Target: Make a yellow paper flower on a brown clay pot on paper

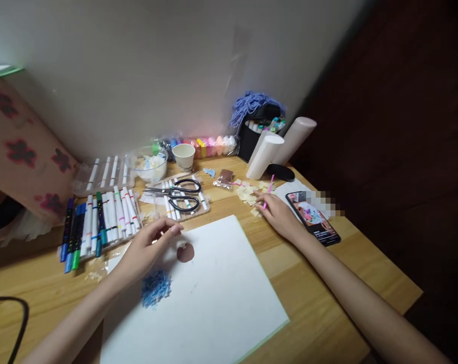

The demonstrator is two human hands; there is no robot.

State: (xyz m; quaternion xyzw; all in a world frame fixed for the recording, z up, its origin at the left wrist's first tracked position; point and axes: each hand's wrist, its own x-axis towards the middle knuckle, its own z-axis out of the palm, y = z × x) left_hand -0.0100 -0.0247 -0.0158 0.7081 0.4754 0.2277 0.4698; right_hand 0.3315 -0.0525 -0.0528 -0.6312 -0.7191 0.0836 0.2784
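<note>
My left hand (147, 248) rests on the upper left of a white sheet (213, 303), fingers together and pointing right, nothing visibly held. Just beside its fingertips lies a small brown round piece (185, 252). A patch of blue fluffy bits (155, 287) lies on the sheet below the hand. My right hand (278, 213) is at the sheet's upper right, closed on a thin pink stick (268, 191), its fingers over a heap of pale yellow paper scraps (248, 192).
Black scissors (177, 194) lie on a clear tray of white markers (118, 212). Behind stand a paper cup (184, 156), a clear bowl (150, 166), coloured clay tubs (209, 146), two white tubes (278, 146). A phone (313, 217) lies right of my right hand.
</note>
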